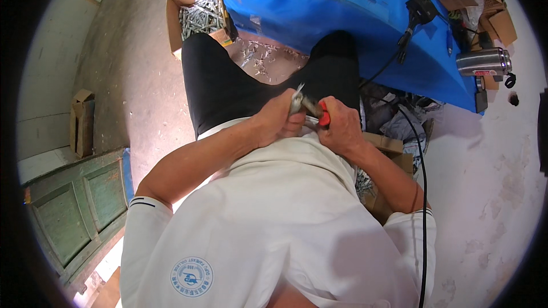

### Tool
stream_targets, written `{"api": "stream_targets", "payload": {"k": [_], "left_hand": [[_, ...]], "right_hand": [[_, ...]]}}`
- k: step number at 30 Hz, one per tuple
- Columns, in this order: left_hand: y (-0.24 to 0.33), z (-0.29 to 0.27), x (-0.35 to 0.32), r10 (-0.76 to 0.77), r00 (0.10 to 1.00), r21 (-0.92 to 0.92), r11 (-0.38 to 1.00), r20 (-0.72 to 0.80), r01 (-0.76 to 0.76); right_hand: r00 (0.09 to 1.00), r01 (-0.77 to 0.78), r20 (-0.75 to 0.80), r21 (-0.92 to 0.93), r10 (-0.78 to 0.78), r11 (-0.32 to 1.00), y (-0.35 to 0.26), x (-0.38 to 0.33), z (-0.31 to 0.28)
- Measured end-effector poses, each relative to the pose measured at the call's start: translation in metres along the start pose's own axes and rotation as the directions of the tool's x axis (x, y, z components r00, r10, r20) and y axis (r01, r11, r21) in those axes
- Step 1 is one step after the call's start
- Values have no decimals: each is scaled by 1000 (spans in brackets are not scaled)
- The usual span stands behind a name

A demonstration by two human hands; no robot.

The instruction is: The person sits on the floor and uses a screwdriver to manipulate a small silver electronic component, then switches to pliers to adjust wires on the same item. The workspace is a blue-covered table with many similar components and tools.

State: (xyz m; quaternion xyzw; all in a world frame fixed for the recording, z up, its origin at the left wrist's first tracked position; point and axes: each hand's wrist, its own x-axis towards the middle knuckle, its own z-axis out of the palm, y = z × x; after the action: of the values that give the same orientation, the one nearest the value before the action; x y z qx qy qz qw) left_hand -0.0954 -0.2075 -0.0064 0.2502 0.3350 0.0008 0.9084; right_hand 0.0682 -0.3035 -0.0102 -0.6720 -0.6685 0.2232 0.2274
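Observation:
I sit with my knees in black trousers toward a blue-covered table (319,5). My left hand (279,118) is closed around a small silvery metal part (296,101) held over my lap. My right hand (341,126) grips a red-handled tool (321,113), likely pliers, whose dark tip meets the metal part. Both hands touch each other above the hem of my white shirt. How the tool bites the part is hidden by my fingers.
A cardboard box (177,8) full of silvery metal parts stands on the floor at the far left; more parts (260,60) lie scattered between my knees. Another box (388,148) sits by my right side. A black cable (421,159), a steel flask (482,61) and a green door (85,199) are nearby.

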Motion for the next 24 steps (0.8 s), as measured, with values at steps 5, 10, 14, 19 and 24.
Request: {"api": "stream_targets", "payload": {"k": [5,10,14,19,24], "left_hand": [[5,8,-4,51,998,-72,996,40,-48],[2,-10,5,47,964,-195,981,263,6],[1,-14,7,45,957,-263,964,286,33],[4,-13,7,29,967,-282,958,255,45],[6,-14,10,46,951,-232,972,305,27]], "right_hand": [[997,-48,-57,86,53,995,-3,4,-2],[961,-260,6,365,276,894,-6,-12,1],[909,-405,251,724,333,559,3,-9,-2],[809,-419,355,907,468,36,-4,6,-13],[873,-352,360,932,329,-87,26,-5,22]]}}
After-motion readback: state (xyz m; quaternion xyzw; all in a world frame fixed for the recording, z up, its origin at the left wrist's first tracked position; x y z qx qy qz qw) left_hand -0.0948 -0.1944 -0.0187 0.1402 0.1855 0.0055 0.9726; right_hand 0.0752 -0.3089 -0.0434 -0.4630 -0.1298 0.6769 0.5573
